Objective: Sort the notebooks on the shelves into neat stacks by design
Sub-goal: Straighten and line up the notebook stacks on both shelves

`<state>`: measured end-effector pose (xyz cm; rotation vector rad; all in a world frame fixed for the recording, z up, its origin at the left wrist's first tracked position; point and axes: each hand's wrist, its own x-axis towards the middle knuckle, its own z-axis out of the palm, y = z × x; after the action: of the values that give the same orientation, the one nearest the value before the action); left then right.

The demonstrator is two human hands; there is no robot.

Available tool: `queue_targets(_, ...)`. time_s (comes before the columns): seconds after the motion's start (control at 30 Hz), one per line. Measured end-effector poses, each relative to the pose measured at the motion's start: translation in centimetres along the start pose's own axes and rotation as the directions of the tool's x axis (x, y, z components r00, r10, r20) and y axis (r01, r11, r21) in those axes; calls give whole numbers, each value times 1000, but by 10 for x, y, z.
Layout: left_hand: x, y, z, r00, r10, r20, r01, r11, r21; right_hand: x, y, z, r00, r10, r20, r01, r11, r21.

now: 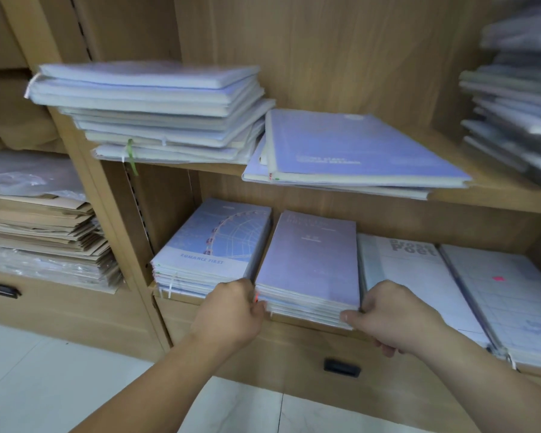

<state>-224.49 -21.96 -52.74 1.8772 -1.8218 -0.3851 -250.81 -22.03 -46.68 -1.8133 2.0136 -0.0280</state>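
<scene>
While both hands bracket the lilac stack, the risks sit mostly above and beside it.

Upper shelf (497,200): carries the loosest piles. A judgement: a bump to the frame could bring them forward.
Left pile up top (156,110): tall, fanned, its lower books overhanging the shelf edge. It looks the likeliest to slide.
Blue pair up top (356,151): lying askew, front corner past the shelf lip, directly over the working area.
Lower shelf (175,300): four stacks side by side, little room between them.
Ferris-wheel stack (213,245): just beside the lilac one; squaring the neighbour could shove it crooked.
Lilac stack (310,264): centre of the lower shelf, front edges stepped — slick wrappers could let the top book skate if squeezed unevenly.
Left hand (231,310): curled against the stack's left front corner, fingers hidden between the stacks, so how firm the grip is I cannot tell.
Right hand (391,314): closed on the right front corner, thumb (350,316) pressing the stepped edges.
</scene>
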Motion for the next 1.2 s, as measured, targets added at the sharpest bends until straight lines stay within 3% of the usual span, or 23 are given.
queue_targets(0.07, -15, 10, -21, 997, 15, -77, -32, 976, -213, -18, -4, -15, 989, -73, -128, 72, 997, -5)
queue_targets(0.13, -32, 29, -48, 986, -20, -165, -61, 881, -469, -42, -9, -33, 964, -136, -229, 150, 988, 46)
queue_targets(0.2, -39, 51, -78, 959, -85, -270, -106, 776, -621, -69, -15, -50, 908, -202, -367, 264, 956, 128)
queue_targets(0.27, -38, 71, -106, 921, -119, -370, -185, 704, -685, -95, -25, -66, 781, -250, -573, 435, 875, 212)
queue_targets(0.33, -33, 91, -133, 907, -137, -399, -224, 646, -730, -119, -36, -82, 613, -204, -763, 563, 791, 241)
queue_targets(0.43, -22, 113, -159, 933, -167, -320, -153, 620, -770, -130, -50, -112, 395, -132, -909, 585, 800, 137)
queue_targets(0.47, -18, 118, -163, 935, -185, -303, -134, 607, -783, -126, -52, -121, 384, -139, -913, 536, 839, 98)
queue_targets(0.5, -14, 121, -164, 932, -215, -290, -111, 595, -796, -119, -53, -129, 438, -147, -887, 460, 884, 81)
queue_targets(0.57, -10, 128, -165, 936, -254, -245, -67, 553, -830, -103, -50, -134, 616, -120, -778, 321, 941, 109)
queue_targets(0.63, -7, 135, -163, 945, -261, -195, -39, 503, -863, -94, -48, -129, 703, -110, -702, 278, 952, 130)
queue_targets(0.73, -1, 142, -159, 935, -308, -175, -1, 491, -871, -89, -44, -127, 696, -124, -707, 318, 936, 149)
queue_targets(0.87, 0, 151, -159, 924, -364, -119, 53, 430, -901, -88, -40, -129, 749, -77, -658, 444, 795, 414)
queue_targets(0.97, -18, 165, -164, 952, -303, -40, 88, 397, -913, -98, -27, -130, 711, 1, -703, 473, 739, 479)
queue_targets(1.07, -47, 169, -168, 980, -148, 135, 182, 376, -909, -119, -3, -134, 668, 78, -740, 528, 651, 546)
queue_targets(1.2, -61, 169, -168, 960, -48, 277, 275, 375, -885, -122, 14, -124, 788, 99, -608, 492, 493, 717)
